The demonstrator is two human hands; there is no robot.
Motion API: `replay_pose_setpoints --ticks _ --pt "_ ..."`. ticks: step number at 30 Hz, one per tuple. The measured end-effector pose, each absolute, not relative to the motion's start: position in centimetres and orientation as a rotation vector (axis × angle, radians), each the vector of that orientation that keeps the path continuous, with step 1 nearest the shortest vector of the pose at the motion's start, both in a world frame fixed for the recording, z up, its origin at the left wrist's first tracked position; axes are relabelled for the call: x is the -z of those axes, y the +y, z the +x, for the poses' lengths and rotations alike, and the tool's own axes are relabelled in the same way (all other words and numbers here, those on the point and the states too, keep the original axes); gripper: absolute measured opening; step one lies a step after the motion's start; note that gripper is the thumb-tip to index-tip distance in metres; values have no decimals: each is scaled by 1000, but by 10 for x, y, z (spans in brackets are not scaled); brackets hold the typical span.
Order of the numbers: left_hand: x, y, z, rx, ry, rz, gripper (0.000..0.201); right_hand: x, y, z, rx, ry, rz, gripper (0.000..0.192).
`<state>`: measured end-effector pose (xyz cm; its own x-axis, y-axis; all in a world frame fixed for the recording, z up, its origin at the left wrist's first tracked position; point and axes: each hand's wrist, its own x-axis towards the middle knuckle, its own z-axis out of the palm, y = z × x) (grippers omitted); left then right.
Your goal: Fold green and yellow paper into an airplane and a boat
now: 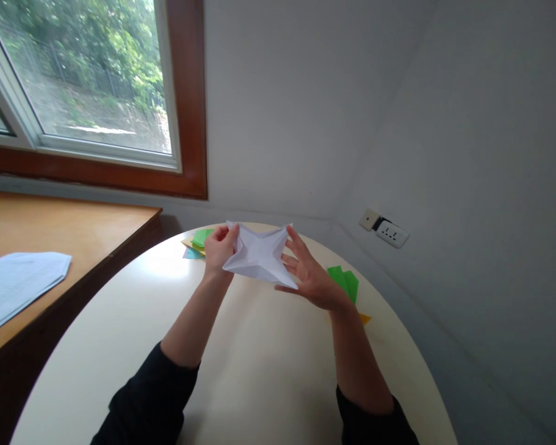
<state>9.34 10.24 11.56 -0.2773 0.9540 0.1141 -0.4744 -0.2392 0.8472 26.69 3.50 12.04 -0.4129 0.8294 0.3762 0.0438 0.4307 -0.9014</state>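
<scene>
White folded paper held up between both my hands

My left hand (219, 248) pinches the left edge of the creased white paper (259, 254), while my right hand (311, 278) supports its right side with fingers spread. It is raised above the round desk (241, 364), with green paper (345, 281) just beside my right wrist and coloured sheets (195, 242) behind my left hand.

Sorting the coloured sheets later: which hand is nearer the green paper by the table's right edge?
Right. The right hand sits just beside the green paper; the left hand is across the white folded paper, farther away.
</scene>
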Motion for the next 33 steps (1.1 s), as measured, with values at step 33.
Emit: replay_pose_setpoints --ticks 33 --pt "-12 -9 71 -1126 882 1052 38 8 -26 220 -1009 -1067 -1170 30"
